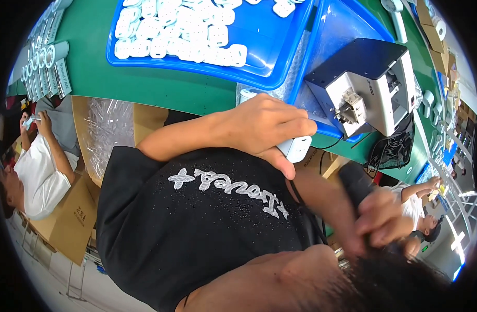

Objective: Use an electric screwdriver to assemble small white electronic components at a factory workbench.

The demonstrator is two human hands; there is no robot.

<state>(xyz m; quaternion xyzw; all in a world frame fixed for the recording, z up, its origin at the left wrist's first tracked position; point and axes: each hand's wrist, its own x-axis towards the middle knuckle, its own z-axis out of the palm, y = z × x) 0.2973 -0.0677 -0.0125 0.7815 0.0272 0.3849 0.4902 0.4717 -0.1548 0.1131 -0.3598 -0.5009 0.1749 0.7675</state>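
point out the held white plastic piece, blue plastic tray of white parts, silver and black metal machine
White plastic piece (300, 149), head view: its exposed end
Blue plastic tray (255, 39), head view: bare floor
Silver-and-black metal machine (375, 101), head view: silver panel

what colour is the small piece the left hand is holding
The small piece looks white where visible, best seen in the head view.

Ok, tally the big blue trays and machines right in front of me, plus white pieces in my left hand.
Blue trays: 2
Machine: 1
White piece in left hand: 1
Total: 4
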